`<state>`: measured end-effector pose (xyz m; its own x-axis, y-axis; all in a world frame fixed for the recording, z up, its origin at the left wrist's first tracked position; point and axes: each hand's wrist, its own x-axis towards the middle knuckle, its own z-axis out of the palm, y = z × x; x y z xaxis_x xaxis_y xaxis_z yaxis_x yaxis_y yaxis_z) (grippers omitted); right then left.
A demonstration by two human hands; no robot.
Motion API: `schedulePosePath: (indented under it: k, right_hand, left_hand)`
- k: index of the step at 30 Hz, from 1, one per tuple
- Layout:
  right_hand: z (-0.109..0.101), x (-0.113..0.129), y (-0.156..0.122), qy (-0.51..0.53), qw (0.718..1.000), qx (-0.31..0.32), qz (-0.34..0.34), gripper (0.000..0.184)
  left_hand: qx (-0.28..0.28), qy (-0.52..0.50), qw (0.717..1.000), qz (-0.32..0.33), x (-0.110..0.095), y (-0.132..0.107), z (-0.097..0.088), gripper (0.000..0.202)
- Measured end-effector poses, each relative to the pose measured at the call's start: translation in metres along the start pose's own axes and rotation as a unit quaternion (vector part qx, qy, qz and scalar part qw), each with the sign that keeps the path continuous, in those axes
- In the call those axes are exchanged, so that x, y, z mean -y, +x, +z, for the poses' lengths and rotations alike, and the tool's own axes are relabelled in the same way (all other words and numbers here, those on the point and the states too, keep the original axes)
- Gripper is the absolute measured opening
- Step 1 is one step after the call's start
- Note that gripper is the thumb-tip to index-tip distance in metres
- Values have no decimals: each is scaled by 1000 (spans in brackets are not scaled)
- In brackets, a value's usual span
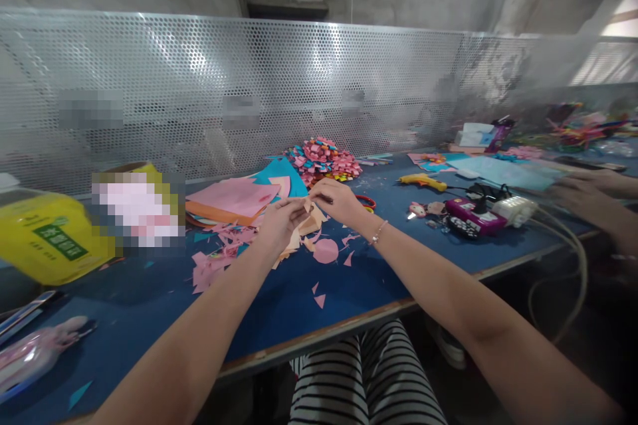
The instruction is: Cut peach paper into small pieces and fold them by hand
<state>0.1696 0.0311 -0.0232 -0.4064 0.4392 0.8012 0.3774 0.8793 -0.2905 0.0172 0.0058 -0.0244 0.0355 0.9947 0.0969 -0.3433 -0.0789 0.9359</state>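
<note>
A small peach paper piece (308, 204) is pinched between the fingers of my left hand (283, 224). My right hand (335, 200) is closed at the same piece, its fingertips meeting those of the left. Below them lie peach paper scraps (313, 220) and a pink paper disc (325, 251). Pink offcuts (219, 259) are strewn to the left of my wrists. Pink sheets (234, 196) and a blue sheet (285, 176) are stacked behind my left hand. The red handle of a pair of scissors (367, 202) shows just beyond my right wrist.
A heap of small folded paper pieces (323, 158) sits by the perforated metal screen (279, 80). On the right are a yellow glue gun (423, 182), a purple power strip (473, 219) with cables, and another person's hand (581, 189). A yellow bag (54, 236) stands left.
</note>
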Motion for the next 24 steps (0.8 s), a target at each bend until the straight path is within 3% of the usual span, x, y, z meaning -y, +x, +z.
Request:
schedulePosePath:
  k: [7,17,20,24]
  right_hand:
    - [-2,-3,-1,-16,998,27,-48,18]
    - [-3,-1,-2,-13,999,34,-39,20]
    - [-2,4,0,38,999,13,21,15]
    - [5,9,2,155,970,-22,184,12]
  left_hand:
    - [21,-32,999,-35,1,4,-2,7]
    - [1,-28,999,-32,-2,0,2,11]
    - [-17,-19,1000,-7,-2,0,2,12]
    - [-8,19,999,34,-3,-1,4,15]
